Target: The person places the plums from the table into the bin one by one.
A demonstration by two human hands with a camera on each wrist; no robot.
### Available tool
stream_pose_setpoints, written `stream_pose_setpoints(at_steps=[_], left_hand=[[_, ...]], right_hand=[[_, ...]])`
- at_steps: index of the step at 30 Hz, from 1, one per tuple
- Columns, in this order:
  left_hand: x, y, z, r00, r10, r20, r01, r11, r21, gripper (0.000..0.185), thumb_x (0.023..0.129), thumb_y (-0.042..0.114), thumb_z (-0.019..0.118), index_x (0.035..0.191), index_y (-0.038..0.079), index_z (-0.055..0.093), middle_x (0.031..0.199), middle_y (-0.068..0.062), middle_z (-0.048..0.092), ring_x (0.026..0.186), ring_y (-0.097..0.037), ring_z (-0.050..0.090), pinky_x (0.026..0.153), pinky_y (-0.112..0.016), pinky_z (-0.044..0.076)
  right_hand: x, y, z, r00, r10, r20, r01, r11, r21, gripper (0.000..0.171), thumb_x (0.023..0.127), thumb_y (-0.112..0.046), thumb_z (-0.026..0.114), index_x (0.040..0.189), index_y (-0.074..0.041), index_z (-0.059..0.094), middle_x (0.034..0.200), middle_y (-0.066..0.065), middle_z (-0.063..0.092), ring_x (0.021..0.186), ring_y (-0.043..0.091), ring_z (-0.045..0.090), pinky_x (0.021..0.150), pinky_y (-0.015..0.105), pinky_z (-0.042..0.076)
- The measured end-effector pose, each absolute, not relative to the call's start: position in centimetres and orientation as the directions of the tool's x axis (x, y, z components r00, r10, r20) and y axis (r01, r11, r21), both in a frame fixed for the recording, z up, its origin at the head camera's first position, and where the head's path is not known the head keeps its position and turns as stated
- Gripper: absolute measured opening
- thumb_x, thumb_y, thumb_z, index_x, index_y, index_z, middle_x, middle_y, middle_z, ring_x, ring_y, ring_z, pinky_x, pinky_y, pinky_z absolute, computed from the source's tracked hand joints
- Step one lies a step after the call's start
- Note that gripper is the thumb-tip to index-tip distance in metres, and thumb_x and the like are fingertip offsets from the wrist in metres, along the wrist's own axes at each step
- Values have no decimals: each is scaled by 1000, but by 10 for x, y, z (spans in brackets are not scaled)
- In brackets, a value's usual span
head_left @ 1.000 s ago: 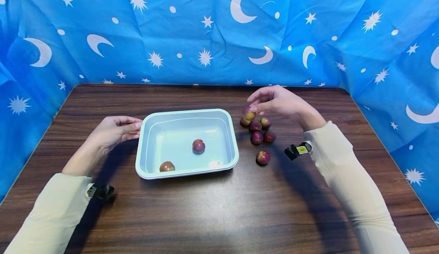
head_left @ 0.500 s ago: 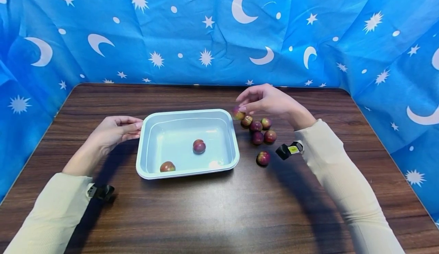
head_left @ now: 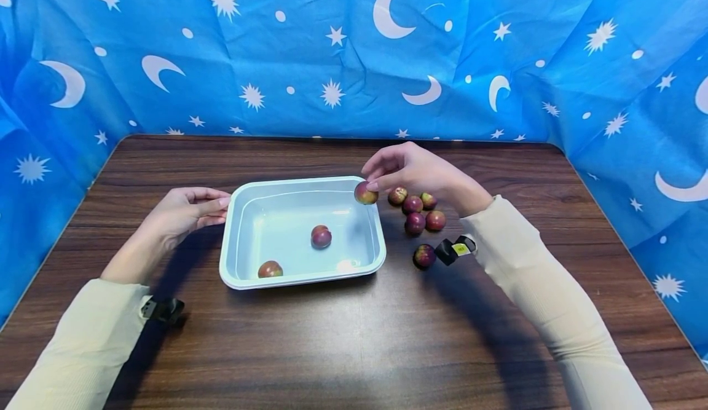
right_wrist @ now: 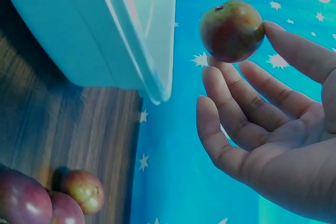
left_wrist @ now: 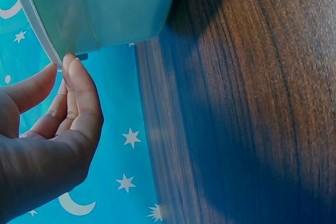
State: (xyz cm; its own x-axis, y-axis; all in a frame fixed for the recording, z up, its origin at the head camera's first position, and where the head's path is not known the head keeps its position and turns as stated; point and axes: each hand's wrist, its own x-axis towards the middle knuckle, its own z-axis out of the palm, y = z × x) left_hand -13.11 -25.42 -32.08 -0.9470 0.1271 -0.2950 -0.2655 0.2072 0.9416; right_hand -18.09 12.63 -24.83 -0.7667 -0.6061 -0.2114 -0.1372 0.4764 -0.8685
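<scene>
In the head view a white plastic tub (head_left: pixel 276 228) sits left of centre on the table. My left hand (head_left: pixel 179 216) pinches its left rim between thumb and fingertips, which the left wrist view shows closely. Over the tub's back right corner, my right hand (head_left: pixel 417 170) holds a red-green plum (head_left: pixel 365 193) by thumb and fingertips. From the right wrist, the held plum (right_wrist: pixel 232 31) appears above the rim's level, apart from the tub wall (right_wrist: pixel 79 30). Inside the tub lie a dark red plum (head_left: pixel 321 238) near the middle and a browner plum (head_left: pixel 270 269) at the front left.
Right of the tub, several plums (head_left: pixel 415 223) cluster on the brown wooden table (head_left: pixel 332 348). A single plum (head_left: pixel 423 256) lies in front of them, beside the right wrist's black strap mount (head_left: pixel 447 252). A blue cloth (head_left: pixel 354 47) with moons and stars hangs behind the table.
My right hand has carried the plum leftward from above the cluster to the tub's back right corner. The left hand and tub have stayed in place.
</scene>
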Motion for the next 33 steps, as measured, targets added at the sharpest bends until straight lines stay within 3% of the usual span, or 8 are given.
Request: stream_pose_setpoints(at_steps=[8,17,25,33], left_hand=[[-137,-262,-336,-952,147,-270,-250,141,958,13,87,11,62,98,3,62,87,-3,66,77,-14,65,76,-34,54],[-131,-253,-320,-944,135,-302,-275,185,943,12,92,3,53,102,-2,56,81,3,65,73,-9,63,73,-27,55],[-130,-253,-319,-946,119,-302,-269,234,934,17,92,5,52,107,-5,53,82,5,64,75,-9,63,78,-30,54],[-131,-252,-320,-948,118,-297,-263,239,935,18,93,4,51,108,-6,52,81,6,64,74,-8,63,76,-29,54]], right_hand=[[-176,115,-255,-733,-642,-224,-139,464,-875,27,84,-13,67,108,-4,60,94,10,65,88,25,59,74,32,50],[-175,114,-259,-742,-635,-216,-146,467,-872,24,84,-13,67,106,-4,61,92,9,65,81,24,56,60,27,46],[-177,121,-259,-753,-617,-229,-131,481,-867,26,85,-16,66,108,-6,62,96,8,65,87,23,59,82,37,50],[-178,130,-257,-758,-617,-212,-157,488,-859,27,86,-16,65,110,-3,60,96,8,65,85,23,59,81,40,51]])
